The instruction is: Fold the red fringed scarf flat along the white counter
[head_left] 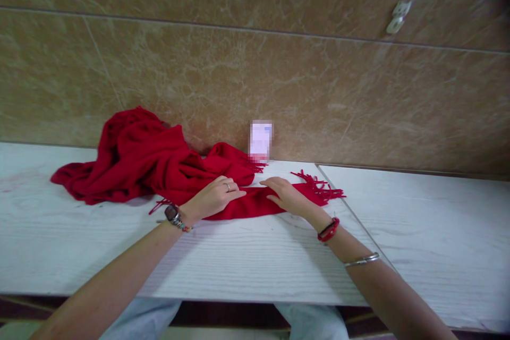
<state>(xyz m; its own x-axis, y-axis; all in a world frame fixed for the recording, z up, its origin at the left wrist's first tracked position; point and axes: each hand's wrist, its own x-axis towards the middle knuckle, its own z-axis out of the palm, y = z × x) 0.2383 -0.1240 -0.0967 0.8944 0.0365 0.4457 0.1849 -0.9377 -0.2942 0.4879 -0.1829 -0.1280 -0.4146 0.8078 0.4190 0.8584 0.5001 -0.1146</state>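
A long red scarf (255, 204) with fringed ends lies on a white wood-grain table. Its narrow strip runs flat to the right, while the rest is heaped in loose folds at the left. My left hand (215, 195) rests palm down on the strip beside the heap, fingers lightly bent and a ring on one of them. Farther right, my right hand (289, 196) lies over the same strip near its fringe (324, 189), thumb and fingers apart. The undersides of both hands are hidden.
A brown marbled tile wall (223, 74) rises behind the white table (239, 260). Against it leans a small blurred pale card or screen (261, 141). A small whitish fixture (398, 17) is on the wall at upper right. A seam crosses the tabletop at right.
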